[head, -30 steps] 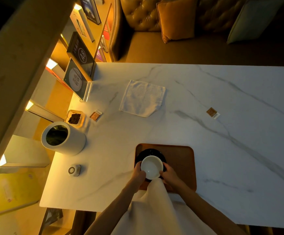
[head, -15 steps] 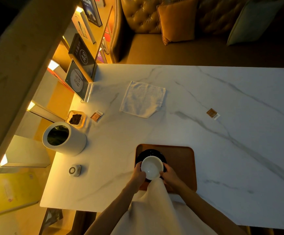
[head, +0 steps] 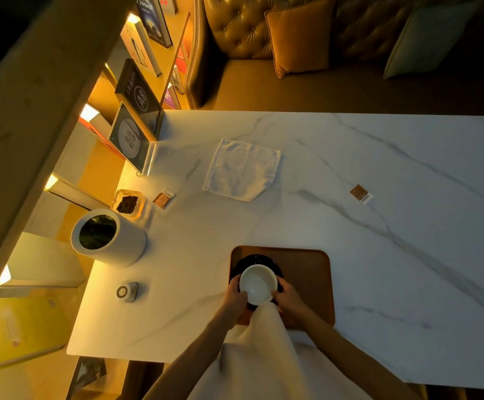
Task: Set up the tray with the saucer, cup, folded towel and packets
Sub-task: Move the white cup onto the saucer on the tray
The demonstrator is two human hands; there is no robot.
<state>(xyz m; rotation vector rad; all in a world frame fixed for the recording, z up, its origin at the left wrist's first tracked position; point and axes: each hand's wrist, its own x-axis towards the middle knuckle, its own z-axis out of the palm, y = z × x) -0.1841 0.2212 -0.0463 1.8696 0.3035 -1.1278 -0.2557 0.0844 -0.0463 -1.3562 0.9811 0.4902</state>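
Observation:
A brown wooden tray [head: 307,272] lies near the table's front edge. On its left part sits a black saucer [head: 252,261] with a white cup [head: 258,284] on it. My left hand [head: 236,295] grips the cup's left side and my right hand [head: 288,297] grips its right side. A white towel [head: 242,170] lies spread flat further back on the table. One brown packet [head: 360,193] rests far to the right, another packet [head: 162,199] to the left beside a small dish.
On the marble table [head: 379,255], a white cylindrical container [head: 111,238] stands at the left with a small glass dish [head: 128,203] of dark bits behind it and a small round device [head: 126,291] in front. A framed sign [head: 131,138] stands at the back left. A sofa lies beyond.

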